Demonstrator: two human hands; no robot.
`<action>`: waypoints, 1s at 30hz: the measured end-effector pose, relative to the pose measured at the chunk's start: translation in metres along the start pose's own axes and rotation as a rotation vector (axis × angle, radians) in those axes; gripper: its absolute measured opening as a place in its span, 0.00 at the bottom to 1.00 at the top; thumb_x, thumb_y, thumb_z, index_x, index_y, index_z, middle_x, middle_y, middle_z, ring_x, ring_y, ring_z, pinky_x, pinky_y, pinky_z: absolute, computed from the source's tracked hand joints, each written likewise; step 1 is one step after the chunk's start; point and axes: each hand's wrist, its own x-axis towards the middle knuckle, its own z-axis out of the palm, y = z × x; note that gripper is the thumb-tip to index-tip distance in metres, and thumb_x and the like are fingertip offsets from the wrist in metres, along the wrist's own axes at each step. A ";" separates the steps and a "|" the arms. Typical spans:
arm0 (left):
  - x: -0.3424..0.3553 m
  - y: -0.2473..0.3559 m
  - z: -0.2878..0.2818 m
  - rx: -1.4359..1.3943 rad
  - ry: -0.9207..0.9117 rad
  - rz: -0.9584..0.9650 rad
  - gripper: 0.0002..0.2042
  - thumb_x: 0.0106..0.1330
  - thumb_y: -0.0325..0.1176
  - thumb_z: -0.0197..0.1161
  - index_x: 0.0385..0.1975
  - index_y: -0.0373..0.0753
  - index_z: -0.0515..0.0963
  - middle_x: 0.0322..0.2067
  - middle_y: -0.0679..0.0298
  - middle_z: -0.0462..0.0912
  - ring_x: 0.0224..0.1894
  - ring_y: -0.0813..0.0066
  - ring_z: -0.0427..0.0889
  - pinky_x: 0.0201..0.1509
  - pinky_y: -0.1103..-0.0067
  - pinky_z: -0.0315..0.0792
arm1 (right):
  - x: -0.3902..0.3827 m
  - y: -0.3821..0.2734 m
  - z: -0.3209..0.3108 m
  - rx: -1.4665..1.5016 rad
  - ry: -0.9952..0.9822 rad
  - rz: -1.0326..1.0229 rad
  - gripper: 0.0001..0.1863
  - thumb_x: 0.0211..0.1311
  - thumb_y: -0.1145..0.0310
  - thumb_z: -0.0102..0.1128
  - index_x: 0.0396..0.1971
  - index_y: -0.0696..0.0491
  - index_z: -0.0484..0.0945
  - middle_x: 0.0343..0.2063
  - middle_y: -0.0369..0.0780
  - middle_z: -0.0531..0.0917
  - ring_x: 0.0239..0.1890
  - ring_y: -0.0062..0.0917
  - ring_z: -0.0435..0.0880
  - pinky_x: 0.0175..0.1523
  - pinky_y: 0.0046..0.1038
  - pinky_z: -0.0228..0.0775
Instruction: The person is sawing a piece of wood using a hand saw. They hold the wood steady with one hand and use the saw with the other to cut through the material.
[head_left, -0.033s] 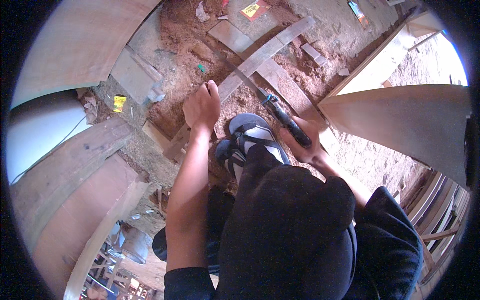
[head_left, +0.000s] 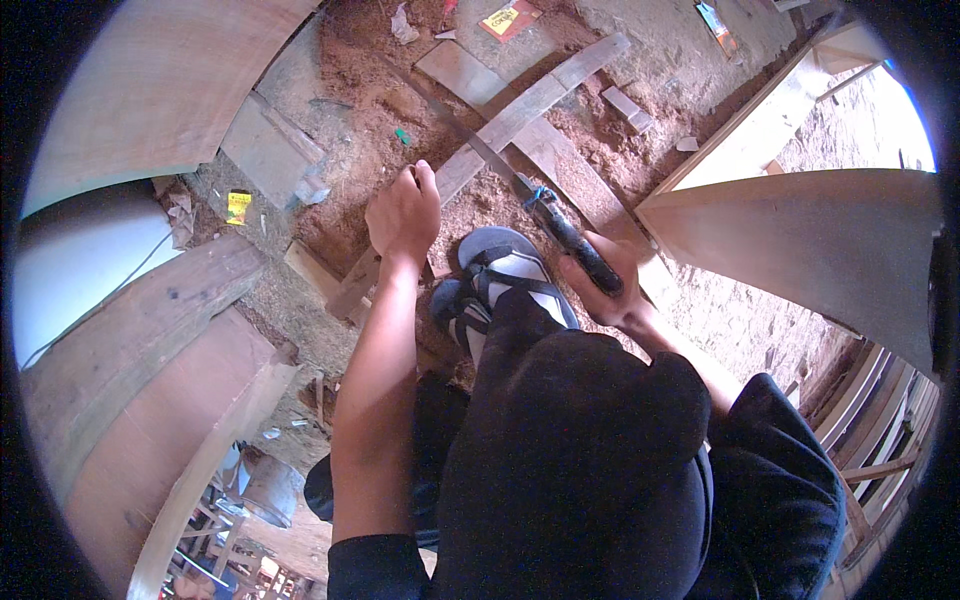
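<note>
My right hand is wrapped round the black handle of a handsaw, which has blue binding where the blade begins. The thin blade runs up and left across a wooden plank lying slantwise near the ground. Just left of the blade, my left hand has its fingers curled down over the plank; its fingertips are partly hidden. One sandalled foot is close to the plank's near side, between my hands. Another flat board passes beneath the plank.
Reddish sawdust covers the ground, with a small wood block and wrappers on it. Large wooden panels stand at left and right. A thick beam lies at left, stacked timber strips at lower right.
</note>
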 end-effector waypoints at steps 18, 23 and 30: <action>0.002 0.002 -0.001 0.132 0.092 0.025 0.31 0.73 0.51 0.39 0.24 0.31 0.82 0.27 0.40 0.81 0.35 0.45 0.84 0.45 0.60 0.76 | 0.024 0.042 0.018 -0.113 0.013 -0.078 0.08 0.59 0.65 0.57 0.26 0.54 0.74 0.17 0.42 0.76 0.18 0.31 0.77 0.26 0.33 0.69; 0.005 -0.003 0.005 0.129 0.123 0.056 0.30 0.73 0.51 0.39 0.24 0.33 0.82 0.26 0.41 0.81 0.33 0.45 0.84 0.44 0.59 0.76 | 0.025 0.050 0.017 -0.110 0.019 -0.119 0.08 0.59 0.66 0.58 0.25 0.54 0.74 0.15 0.41 0.74 0.16 0.28 0.75 0.25 0.32 0.67; 0.000 0.002 -0.003 0.113 0.146 0.076 0.28 0.73 0.48 0.40 0.24 0.34 0.82 0.25 0.41 0.81 0.33 0.45 0.84 0.42 0.60 0.77 | 0.023 0.039 0.020 -0.096 0.084 -0.073 0.08 0.58 0.70 0.60 0.23 0.57 0.73 0.13 0.39 0.71 0.16 0.20 0.69 0.23 0.28 0.62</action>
